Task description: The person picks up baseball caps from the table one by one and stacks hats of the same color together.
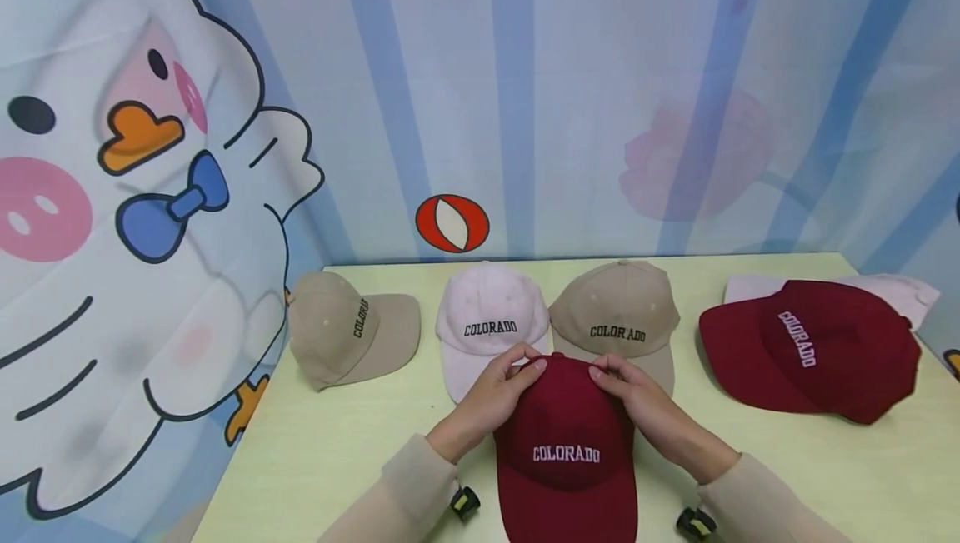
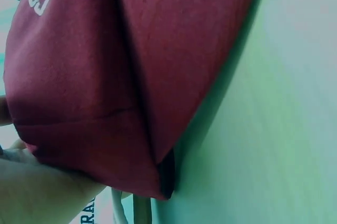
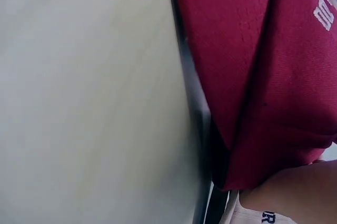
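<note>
A dark red baseball cap [image 1: 566,418] lettered COLORADO lies in front of the person, its brim toward them. My left hand [image 1: 498,389] pinches the top left of its crown, thumb in front and fingers behind. On the crown's other side my right hand [image 1: 645,401] holds it the same way. In the left wrist view the side of the cap [image 2: 73,71] and its brim fill the upper left, the brim close over the table. The right wrist view has the cap [image 3: 289,87] at the right, with part of the right hand [image 3: 289,192] below its crown.
Right behind the held cap are a white cap [image 1: 491,310] and a beige cap [image 1: 615,310]. Another beige cap [image 1: 352,331] sits at the back left of the pale table [image 1: 300,460]. At the right, a second dark red cap [image 1: 817,351] overlaps a white cap [image 1: 911,293].
</note>
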Demonstrator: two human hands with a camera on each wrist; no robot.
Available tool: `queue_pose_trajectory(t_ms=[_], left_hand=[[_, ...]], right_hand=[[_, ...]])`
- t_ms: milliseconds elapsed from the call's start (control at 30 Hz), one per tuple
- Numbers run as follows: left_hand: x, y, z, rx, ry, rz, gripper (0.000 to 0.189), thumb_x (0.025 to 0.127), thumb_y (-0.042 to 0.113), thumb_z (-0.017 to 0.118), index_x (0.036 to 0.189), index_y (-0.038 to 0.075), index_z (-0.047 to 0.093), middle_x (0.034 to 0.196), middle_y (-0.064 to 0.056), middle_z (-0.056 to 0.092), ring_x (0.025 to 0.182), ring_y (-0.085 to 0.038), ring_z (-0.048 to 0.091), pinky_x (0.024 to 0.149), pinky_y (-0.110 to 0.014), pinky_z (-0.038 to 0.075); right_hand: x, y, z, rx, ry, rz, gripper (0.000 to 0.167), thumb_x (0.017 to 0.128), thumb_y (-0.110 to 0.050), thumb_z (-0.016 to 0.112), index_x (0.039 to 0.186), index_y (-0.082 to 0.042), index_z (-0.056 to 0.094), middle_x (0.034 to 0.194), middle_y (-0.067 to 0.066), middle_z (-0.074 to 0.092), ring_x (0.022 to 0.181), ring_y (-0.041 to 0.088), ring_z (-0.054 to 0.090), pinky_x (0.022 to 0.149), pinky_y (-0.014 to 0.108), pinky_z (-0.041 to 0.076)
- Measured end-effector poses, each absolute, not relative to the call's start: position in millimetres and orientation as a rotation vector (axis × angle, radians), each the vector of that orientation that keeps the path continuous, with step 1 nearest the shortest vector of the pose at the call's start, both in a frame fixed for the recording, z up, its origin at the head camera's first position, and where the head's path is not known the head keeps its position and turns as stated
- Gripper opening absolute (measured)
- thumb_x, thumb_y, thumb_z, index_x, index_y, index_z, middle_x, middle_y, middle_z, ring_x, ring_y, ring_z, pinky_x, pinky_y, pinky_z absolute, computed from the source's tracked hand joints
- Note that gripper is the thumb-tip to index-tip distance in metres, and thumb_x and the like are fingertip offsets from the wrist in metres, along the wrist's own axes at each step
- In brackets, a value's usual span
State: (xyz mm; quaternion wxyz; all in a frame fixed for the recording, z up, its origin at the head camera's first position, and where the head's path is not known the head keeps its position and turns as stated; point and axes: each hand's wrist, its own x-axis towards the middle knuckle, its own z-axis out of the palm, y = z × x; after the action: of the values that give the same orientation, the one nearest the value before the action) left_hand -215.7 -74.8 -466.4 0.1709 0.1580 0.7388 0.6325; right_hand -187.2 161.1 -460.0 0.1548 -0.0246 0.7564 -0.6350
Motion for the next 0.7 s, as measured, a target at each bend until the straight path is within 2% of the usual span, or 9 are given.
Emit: queue_pose_trajectory(t_ms=[300,700], left_hand=[[-227.3,-71.4,-469.8,0.427,2.100,1.839,0.027,0.107,0.030,0.056,0.118,0.006,0.062,0.084,0.004,0.071,0.071,-0.006,0.065,0.068,-0.025,0.052],[-232.6,-71.5,-468.9,0.451,2.191,1.807,0.027,0.107,0.031,0.056,0.117,0.008,0.065,0.099,-0.010,0.075,0.079,-0.008,0.065,0.076,-0.027,0.051]], right_hand=[[-201.0,164.4,-462.9,-0.097,2.179,-1.845,0.024,0.109,-0.028,0.051,0.117,-0.006,0.055,0.106,0.000,0.056,0.100,0.014,0.056,0.090,0.031,0.045],[-202.5,163.4,-462.1,-0.089,2.193,-1.853,0.023,0.109,-0.028,0.051,0.117,-0.006,0.055,0.106,-0.001,0.056,0.099,0.012,0.056,0.089,0.029,0.045]])
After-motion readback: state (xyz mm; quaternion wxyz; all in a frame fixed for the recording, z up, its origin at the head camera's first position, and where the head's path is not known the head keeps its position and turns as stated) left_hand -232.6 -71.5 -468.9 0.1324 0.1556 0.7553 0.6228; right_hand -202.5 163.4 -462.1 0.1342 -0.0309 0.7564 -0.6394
